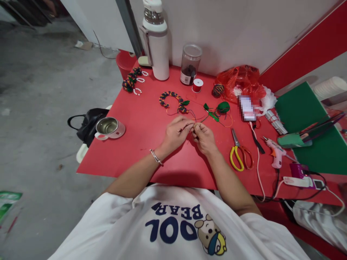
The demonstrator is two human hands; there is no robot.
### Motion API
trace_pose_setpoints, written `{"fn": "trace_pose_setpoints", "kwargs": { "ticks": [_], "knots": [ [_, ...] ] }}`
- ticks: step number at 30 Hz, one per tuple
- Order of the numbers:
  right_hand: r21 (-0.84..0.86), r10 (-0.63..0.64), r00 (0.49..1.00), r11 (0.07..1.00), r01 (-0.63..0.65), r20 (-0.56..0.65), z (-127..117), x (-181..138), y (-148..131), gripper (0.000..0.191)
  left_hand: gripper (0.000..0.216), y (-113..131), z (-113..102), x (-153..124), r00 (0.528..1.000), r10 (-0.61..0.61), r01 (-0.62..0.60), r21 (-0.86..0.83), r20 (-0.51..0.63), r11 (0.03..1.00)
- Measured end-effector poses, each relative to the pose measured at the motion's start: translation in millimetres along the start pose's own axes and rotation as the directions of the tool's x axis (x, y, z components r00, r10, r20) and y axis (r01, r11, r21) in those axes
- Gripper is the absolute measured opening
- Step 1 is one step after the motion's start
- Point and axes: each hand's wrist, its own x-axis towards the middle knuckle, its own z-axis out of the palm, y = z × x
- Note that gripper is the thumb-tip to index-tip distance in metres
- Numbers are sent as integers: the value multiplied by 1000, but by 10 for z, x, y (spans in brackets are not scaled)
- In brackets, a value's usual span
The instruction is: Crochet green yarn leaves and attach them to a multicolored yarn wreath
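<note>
My left hand [176,134] and my right hand [205,138] meet over the table, both closed in a pinch with fingertips almost touching. Between them is a thin strand of yarn [195,117], partly hidden by the fingers. Just beyond lies a curved crocheted strip [170,94] in dark, red and yellow yarn, with loose strands running toward my fingers. A small green crocheted piece [185,103] lies against its end. Past my right hand are a green-handled crochet hook [213,116] and a green yarn ball [223,107].
Scissors [237,151] and a pink glue gun [275,151] lie to the right, with cables near the front edge. A metal mug [110,128] stands left. Along the back are a white flask [158,47], a jar [190,65], a red thread spool [197,85] and a red plastic bag [241,81].
</note>
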Motion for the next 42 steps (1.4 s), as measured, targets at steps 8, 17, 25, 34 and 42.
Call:
{"fn": "trace_pose_setpoints", "kwargs": {
  "ticks": [8,17,25,34,42],
  "knots": [
    [0,10,1000,1000,-10,-5,-20,13,27,58,25,-84,-20,-21,993,39,-46,59,113,997],
    [43,50,998,998,-51,22,12,7,46,58,20,-157,-14,-31,973,213,-227,202,88,953],
    [21,79,996,997,-80,38,-9,-27,-9,56,17,-180,19,-38,971,237,-236,269,30,934],
    [81,67,997,995,-65,-30,-29,-3,-43,66,14,-170,22,-26,979,205,-197,236,-11,952],
    [58,28,1000,998,-28,-4,-31,2,-36,62,19,-161,-8,-5,999,-22,20,54,37,998]
  ]
}}
